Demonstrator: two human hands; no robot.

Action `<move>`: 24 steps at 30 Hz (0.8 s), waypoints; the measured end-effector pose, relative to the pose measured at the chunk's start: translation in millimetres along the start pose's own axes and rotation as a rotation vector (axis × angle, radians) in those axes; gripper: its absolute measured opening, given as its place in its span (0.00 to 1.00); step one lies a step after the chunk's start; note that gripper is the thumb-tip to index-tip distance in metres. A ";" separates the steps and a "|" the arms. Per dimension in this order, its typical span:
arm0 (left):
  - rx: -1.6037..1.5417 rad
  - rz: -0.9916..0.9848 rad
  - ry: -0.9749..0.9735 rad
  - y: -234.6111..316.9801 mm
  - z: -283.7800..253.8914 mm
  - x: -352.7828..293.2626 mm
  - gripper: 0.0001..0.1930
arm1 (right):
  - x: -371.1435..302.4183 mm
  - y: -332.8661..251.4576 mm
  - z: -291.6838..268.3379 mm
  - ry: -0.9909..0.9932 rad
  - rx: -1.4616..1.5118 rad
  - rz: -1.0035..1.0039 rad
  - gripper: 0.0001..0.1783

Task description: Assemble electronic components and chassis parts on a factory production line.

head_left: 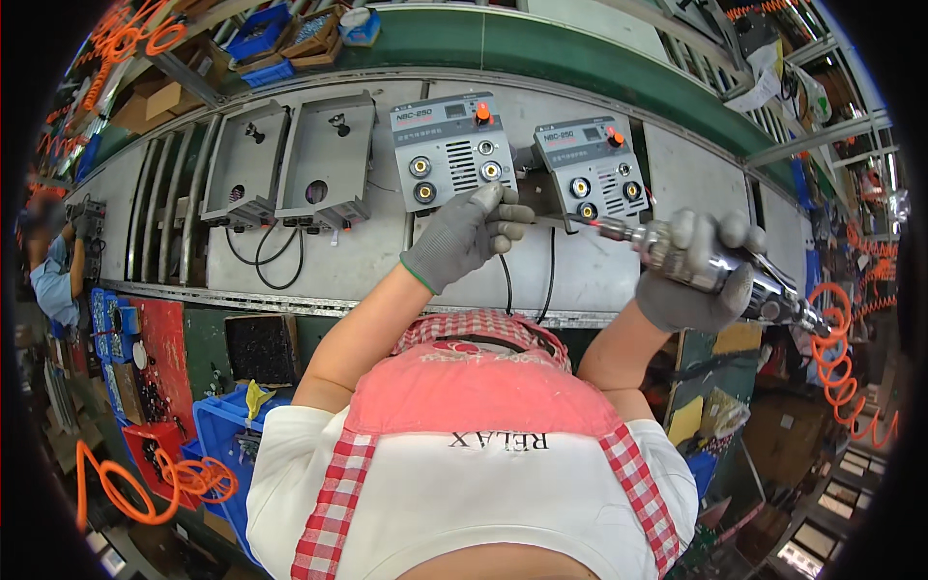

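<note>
Head view: the table (358, 261) spans mid-frame, bearing the left control unit (447, 150) at upper centre and the right control unit (594, 172) beside it. The power driver (709, 274), clamped by the fingers of our right hand (688, 302), points to upper left, tip near the right control unit's lower edge; that unit lies up-left of those fingers. Our left hand (467, 237) overlaps the left control unit's lower corner (we cannot tell whether its curled fingers grip anything).

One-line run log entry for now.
Left hand: by left orange-knobbed unit | Right hand: gripping power driver, tip near right orange-knobbed unit | Further left: two grey casings
</note>
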State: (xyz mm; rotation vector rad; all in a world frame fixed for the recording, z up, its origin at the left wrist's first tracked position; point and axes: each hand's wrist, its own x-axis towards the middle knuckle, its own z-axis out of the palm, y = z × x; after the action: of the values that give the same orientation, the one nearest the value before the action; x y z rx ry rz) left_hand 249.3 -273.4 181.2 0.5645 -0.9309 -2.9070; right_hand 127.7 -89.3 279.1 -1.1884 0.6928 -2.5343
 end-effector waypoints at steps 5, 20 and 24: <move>-0.195 -0.072 -0.109 -5.6 -26.9 11.8 0.14 | -6.7 49.3 18.0 -0.034 -0.008 -0.019 0.19; -0.227 -0.118 -0.043 32.2 -50.7 16.6 0.17 | 4.9 117.0 36.6 0.070 -0.177 -0.003 0.18; -0.238 -0.078 -0.046 38.4 -56.8 16.7 0.16 | 7.0 123.1 40.3 0.081 -0.172 0.011 0.18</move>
State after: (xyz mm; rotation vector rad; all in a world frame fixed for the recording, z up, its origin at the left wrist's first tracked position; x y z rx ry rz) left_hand 250.9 -338.9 154.7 0.5293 -0.5650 -3.0516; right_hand 158.1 -209.9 241.9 -1.1350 0.9505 -2.5684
